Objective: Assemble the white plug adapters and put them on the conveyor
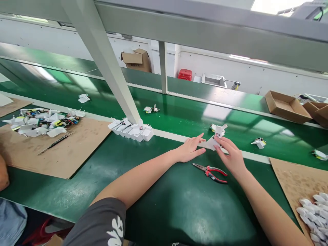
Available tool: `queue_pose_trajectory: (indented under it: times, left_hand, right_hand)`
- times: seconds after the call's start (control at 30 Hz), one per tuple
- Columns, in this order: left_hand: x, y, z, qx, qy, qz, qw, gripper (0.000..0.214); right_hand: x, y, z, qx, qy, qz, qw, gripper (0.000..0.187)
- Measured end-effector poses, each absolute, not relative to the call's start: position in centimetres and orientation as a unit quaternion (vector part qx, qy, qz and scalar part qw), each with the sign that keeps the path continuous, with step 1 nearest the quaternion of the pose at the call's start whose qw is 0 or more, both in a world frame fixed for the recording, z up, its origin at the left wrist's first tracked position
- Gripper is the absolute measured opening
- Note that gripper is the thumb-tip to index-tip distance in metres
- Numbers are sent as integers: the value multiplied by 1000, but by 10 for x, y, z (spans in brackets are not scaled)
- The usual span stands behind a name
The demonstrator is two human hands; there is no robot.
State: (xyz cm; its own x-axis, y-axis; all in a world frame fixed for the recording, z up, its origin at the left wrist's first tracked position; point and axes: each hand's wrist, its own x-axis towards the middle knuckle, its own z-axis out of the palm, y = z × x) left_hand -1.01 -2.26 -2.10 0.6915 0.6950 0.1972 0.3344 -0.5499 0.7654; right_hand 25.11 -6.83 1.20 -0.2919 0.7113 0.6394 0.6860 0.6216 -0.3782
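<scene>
The right hand (229,157) has its fingers narrowed in a pinch on a white plastic casing (217,135), which stands tilted just beyond the fingertips, over the white strip (174,136) along the green belt (179,212). The left hand (191,148) lies with its fingers loosely spread, their tips just beside the casing and holding nothing that can be seen. Well left of the fingers, a row of casings (130,130) stands packed together at the strip's edge, and beyond it a mixed heap (42,122) of casings and coloured scraps lies on a cardboard sheet (58,150). Right of the fingers, a mound of white parts (314,215) sits on a second sheet (289,181). Nearer the body, red-handled pliers (209,172) lie just below the fingers, with open belt around them.
</scene>
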Motion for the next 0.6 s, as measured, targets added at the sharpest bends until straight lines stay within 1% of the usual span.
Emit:
queue_pose_trajectory:
  times: [0.1, 0.17, 0.23, 0.27, 0.37, 0.47, 0.6]
  left_hand:
    - [-11, -22, -22, 839, 307, 255, 370, 81]
    - [-11, -22, -22, 838, 307, 258, 369, 79]
    - [-10, -22, -23, 839, 307, 260, 366, 78]
    - [-10, -22, -23, 840, 307, 260, 365, 77]
    - [-9, -22, -24, 841, 307, 260, 363, 75]
    - [-9, -24, -24, 841, 309, 262, 360, 71]
    - [-10, -25, -23, 839, 315, 262, 358, 66]
  right_hand:
    - [281, -73, 20, -450, -778, -58, 435, 43]
    - [302, -78, 13, -462, -762, -80, 446, 44]
    - [316, -84, -3, -474, -761, -69, 437, 44]
    - [320, -87, -12, -474, -779, -40, 407, 43]
    - [323, -92, -37, -485, -796, -6, 362, 42]
    - [318, -93, -45, -490, -795, -2, 359, 41]
    - [313, -95, -36, -487, -789, -8, 375, 42]
